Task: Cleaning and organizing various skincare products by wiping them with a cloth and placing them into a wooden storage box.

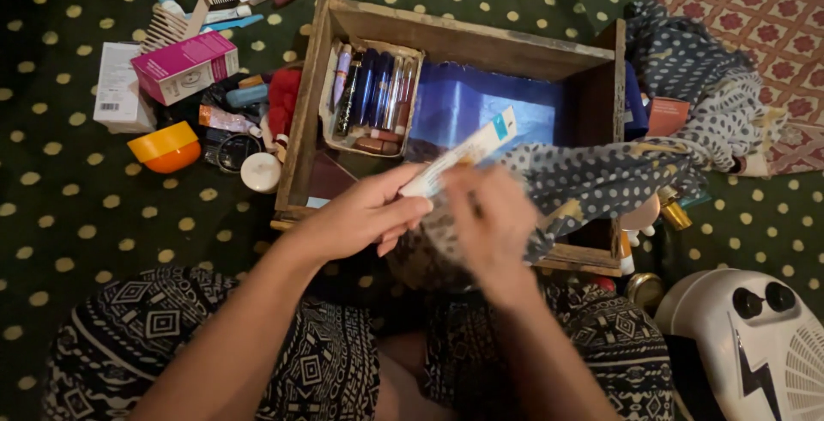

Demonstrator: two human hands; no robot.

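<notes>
I see a long, slim white cardboard carton with a blue and orange end (pixel 468 151), held slantwise above the front edge of an open, weathered wooden box (pixel 463 39). I judge it light and stiff but easy to crush, so the flat long sides near the lower end are the place to hold it. My left hand (pixel 365 215) grips that lower end, its fingers (pixel 403 211) closed around the carton. My right hand (pixel 493 228) is blurred just beside it; its fingers touch the carton's underside, but I cannot tell whether they are closed on it. A dark blue cloth with pale dots (pixel 618 172) drapes over the box's right side. Inside stands a small tray of tubes and pens (pixel 371 95). An orange plastic bowl (pixel 167 146) and a pink carton (pixel 184 65) lie on the green dotted carpet (pixel 69 206).
</notes>
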